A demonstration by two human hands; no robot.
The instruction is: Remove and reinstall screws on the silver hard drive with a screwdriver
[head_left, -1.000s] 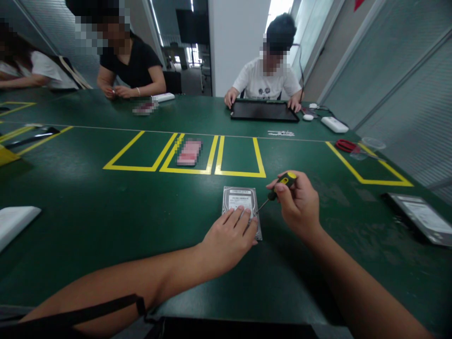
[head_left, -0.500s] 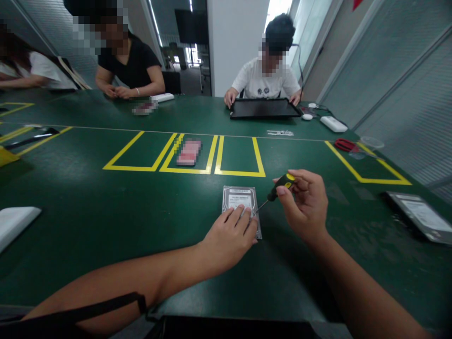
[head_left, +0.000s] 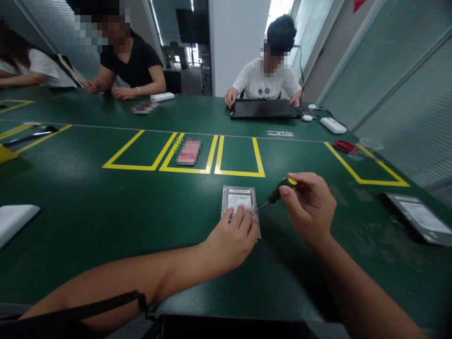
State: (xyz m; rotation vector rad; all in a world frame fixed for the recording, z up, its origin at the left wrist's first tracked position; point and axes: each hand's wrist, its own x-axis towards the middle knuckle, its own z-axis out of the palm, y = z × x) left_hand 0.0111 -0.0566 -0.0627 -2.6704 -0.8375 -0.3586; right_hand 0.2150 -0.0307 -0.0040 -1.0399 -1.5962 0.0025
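Note:
A hard drive (head_left: pixel 237 194) with a white label lies flat on the green table in front of me. My left hand (head_left: pixel 237 234) rests across its lower part, fingers spread over the label. In my right hand (head_left: pixel 310 205) is a screwdriver (head_left: pixel 273 196) with a black and yellow handle, gripped between thumb and fingers. Its thin shaft slants down to the left, and the tip meets the drive near its right edge, beside my left fingertips. Whether the tip sits in a screw is too small to tell.
Another drive-like unit (head_left: pixel 418 219) lies at the right. Red-handled tool (head_left: pixel 344 146) and a clear lid (head_left: pixel 370 143) lie beyond it. Yellow tape frames (head_left: pixel 240 173) mark the table, one around a pink blurred item (head_left: pixel 189 152). A white box (head_left: pixel 16 223) is at left. People sit opposite.
My right hand has shifted slightly right and down, tilting the screwdriver a little flatter. The left hand stays on the drive. Across the table, one person's hands have moved apart.

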